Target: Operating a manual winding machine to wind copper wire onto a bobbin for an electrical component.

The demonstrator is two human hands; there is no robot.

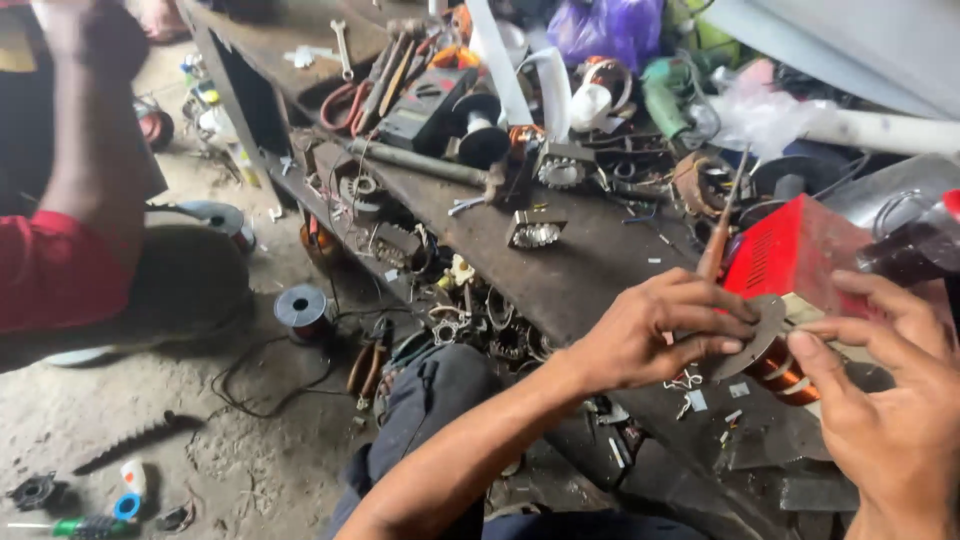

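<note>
I saw left hand (650, 335) fingers grasping the copper-wound coil (765, 355) and a screwdriver (722, 225); right hand (890, 390) fingers steadied coil's other side above tabletop (580, 270)

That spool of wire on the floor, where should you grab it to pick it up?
Best guess: grab the spool of wire around its narrow middle, coming down from above with fingers on either side. It stands upright on the dirt floor, its flat round top facing up. The wider top rim would probably keep it from slipping out. The side towards the workbench looks cluttered with cables, so the open floor side seems easier.
</note>
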